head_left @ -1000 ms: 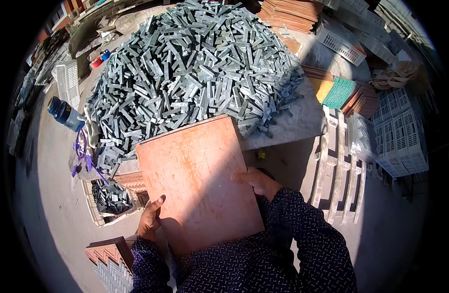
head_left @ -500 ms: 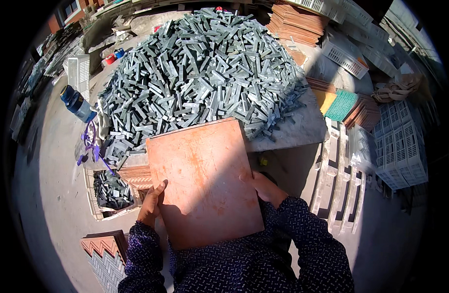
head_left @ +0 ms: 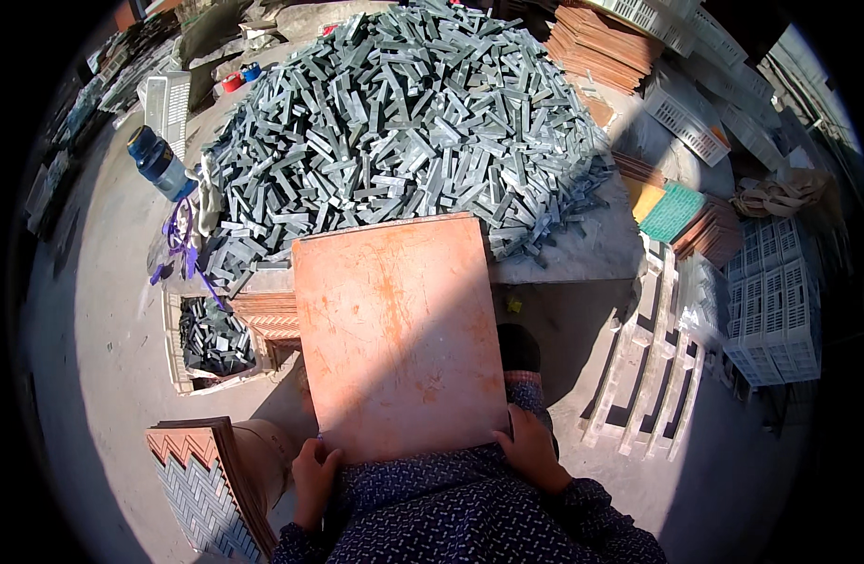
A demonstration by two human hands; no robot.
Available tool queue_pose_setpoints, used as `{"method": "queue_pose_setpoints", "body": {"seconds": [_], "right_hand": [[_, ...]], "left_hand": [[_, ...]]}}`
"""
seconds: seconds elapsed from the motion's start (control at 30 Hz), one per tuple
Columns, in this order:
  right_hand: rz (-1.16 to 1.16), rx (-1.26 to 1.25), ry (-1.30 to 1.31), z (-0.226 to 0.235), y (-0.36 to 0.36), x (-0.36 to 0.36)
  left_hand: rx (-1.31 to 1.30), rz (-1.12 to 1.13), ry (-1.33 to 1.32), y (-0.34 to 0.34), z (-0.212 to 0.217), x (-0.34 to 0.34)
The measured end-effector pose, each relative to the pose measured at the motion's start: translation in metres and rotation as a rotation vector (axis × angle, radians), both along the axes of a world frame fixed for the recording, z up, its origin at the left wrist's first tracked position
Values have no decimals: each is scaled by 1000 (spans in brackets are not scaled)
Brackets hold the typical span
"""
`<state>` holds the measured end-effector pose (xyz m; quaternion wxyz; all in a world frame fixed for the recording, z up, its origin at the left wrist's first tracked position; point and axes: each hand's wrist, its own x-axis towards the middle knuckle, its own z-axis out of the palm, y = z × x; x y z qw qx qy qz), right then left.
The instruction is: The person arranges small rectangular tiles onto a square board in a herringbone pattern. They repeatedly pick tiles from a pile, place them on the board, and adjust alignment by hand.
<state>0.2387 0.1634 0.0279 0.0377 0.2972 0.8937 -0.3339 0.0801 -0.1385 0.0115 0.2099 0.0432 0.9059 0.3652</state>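
Observation:
A square reddish-orange board [head_left: 399,329] lies in front of me, its far edge at the table's edge and its near edge against my body. Scuffs mark its bare face, and a diagonal shadow crosses it. My left hand [head_left: 313,479] is closed at the near left corner, fingers and thumb close together there. At the near right corner my right hand [head_left: 533,451] grips the board, thumb on top and the other fingers partly hidden along the side. Beyond the board rises a large heap of narrow grey-green stone strips [head_left: 404,132].
Left of me stands a stack of boards with grey herringbone strips [head_left: 192,484]. A crate of dark strips [head_left: 211,343] sits beneath the table's left side, near a blue bottle [head_left: 157,162]. On the right are a pale slatted pallet [head_left: 643,367] and stacked white crates [head_left: 775,310].
Both hands have slid from the board's sides down to its near corners. The board now sits straighter, its tilt reduced. The view has shifted slightly, showing more of the herringbone stack.

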Motion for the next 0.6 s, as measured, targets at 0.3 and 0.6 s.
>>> {"method": "queue_pose_setpoints", "body": {"seconds": [0.3, 0.6], "right_hand": [[159, 71, 298, 22, 49, -70], [494, 679, 528, 38, 59, -262]], "left_hand": [[113, -181, -221, -16, -11, -73], [124, -386, 819, 142, 22, -200]]}}
